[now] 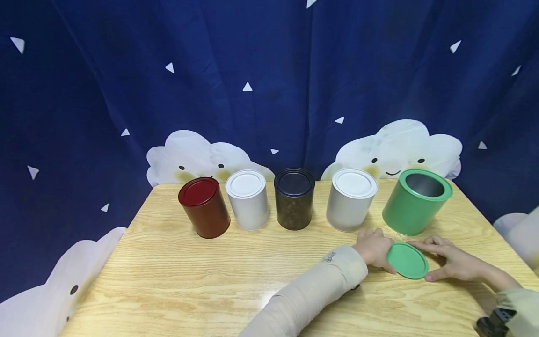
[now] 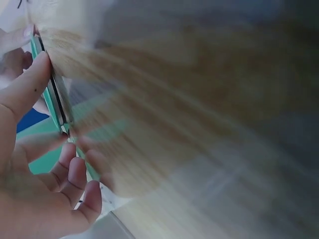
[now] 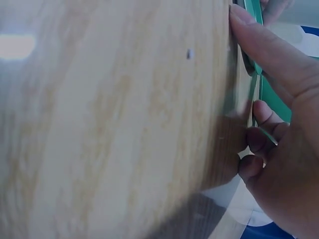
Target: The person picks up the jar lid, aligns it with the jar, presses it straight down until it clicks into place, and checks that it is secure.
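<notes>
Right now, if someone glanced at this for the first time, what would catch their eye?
Two hands, the left hand and right hand, hold a green lid by its edges low over the wooden table. Just behind stands an open green tin, rightmost in a row of five tins against a navy cloud curtain.

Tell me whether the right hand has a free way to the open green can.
Probably yes. The right hand lies just in front of the green can, with only bare table between; but it grips the green lid with the left hand.
</notes>
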Demonstrator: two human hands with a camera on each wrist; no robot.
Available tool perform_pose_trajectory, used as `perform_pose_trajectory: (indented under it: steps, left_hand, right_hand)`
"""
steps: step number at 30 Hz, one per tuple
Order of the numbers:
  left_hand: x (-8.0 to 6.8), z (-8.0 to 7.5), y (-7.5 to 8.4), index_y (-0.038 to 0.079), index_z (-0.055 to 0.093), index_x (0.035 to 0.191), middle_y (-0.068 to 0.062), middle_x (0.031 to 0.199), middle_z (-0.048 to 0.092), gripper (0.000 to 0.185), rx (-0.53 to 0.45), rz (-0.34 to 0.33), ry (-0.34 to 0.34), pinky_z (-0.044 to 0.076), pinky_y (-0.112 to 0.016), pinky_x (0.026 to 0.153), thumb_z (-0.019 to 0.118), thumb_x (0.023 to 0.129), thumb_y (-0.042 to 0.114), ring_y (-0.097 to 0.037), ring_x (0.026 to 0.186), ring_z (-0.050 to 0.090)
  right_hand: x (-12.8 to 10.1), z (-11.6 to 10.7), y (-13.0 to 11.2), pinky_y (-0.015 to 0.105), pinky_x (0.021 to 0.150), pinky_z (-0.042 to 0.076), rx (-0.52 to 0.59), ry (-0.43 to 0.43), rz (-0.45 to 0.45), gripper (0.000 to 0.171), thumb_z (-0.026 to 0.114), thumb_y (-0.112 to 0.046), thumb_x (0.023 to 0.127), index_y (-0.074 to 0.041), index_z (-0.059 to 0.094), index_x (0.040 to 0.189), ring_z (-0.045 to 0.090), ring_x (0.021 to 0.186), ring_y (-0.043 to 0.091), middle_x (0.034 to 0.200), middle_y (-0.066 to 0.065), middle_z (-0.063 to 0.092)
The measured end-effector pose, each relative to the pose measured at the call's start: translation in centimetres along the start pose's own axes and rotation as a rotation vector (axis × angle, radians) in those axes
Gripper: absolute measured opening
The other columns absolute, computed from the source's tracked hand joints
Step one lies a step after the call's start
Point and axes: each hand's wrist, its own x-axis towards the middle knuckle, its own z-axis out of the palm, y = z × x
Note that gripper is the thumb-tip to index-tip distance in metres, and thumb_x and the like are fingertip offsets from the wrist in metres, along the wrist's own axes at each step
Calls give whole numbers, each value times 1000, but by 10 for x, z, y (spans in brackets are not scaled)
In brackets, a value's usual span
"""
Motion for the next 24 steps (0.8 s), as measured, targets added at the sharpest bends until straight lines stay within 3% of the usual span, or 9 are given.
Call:
perform_pose_trajectory:
  steps: [8, 15, 18, 24]
  left_hand:
    - [1, -1, 2, 44, 53, 120, 15, 99, 47, 62, 34, -5, -5, 33, -26, 74, 70, 63, 63, -5, 91, 40]
    - [3, -1, 1, 43, 50, 124, 17, 103, 48, 66, 43, 29, -13, 36, -26, 73, 68, 64, 64, -5, 91, 41]
    - [3, -3, -2, 41, 49, 127, 17, 105, 49, 68, 33, 77, -5, 37, -23, 73, 67, 65, 63, -3, 93, 42]
    - [2, -13, -12, 29, 54, 121, 16, 96, 54, 62, 9, 242, 49, 36, -14, 71, 68, 69, 60, 1, 89, 46]
  right_hand:
    - [-2, -1, 2, 18, 70, 29, 21, -13, 21, 80, 83, -24, 58, -8, 51, 129, 33, 88, -1, 98, -7, 43]
    - [-3, -2, 0, 17, 71, 31, 82, -22, 44, 78, 83, -19, 59, -5, 51, 129, 36, 90, -1, 99, -5, 44]
    - [-4, -5, -2, 20, 63, 30, 139, -36, 50, 76, 82, -13, 62, -4, 49, 130, 35, 83, 2, 96, -4, 42]
    - [-4, -13, -5, 24, 56, 28, 224, -39, 65, 74, 80, -5, 63, -3, 49, 130, 33, 77, 8, 96, -3, 38]
